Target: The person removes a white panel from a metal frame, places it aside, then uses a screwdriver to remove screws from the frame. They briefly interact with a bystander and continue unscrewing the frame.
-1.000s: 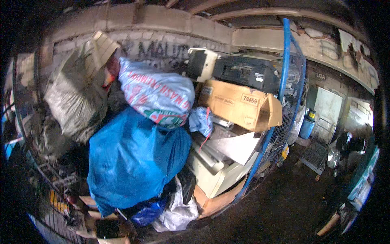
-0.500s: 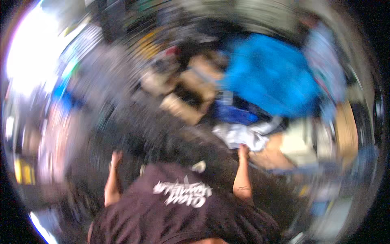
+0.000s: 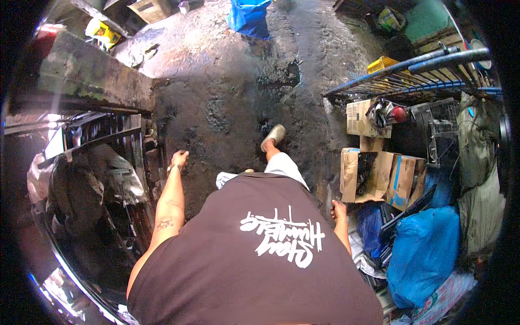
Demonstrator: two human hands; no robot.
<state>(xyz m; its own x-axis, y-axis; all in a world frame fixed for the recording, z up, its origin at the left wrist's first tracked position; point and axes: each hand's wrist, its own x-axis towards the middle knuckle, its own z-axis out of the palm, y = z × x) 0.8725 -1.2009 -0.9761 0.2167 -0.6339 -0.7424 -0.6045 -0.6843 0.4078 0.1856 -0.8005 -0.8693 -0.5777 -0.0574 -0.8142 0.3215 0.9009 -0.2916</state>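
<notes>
The left hand hangs above the dark floor, loosely curled; the right hand is curled likewise, how tightly I cannot tell. An open cardboard box sits near the right hand, a blue sack farther right.

Bright-blue sack, blue-striped brown carton, white-lettered dark shirt

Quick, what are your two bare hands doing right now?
Bare left hand: loosely closed, nothing visible in it.
Bare right hand: loosely closed, nothing visible in it.
</notes>
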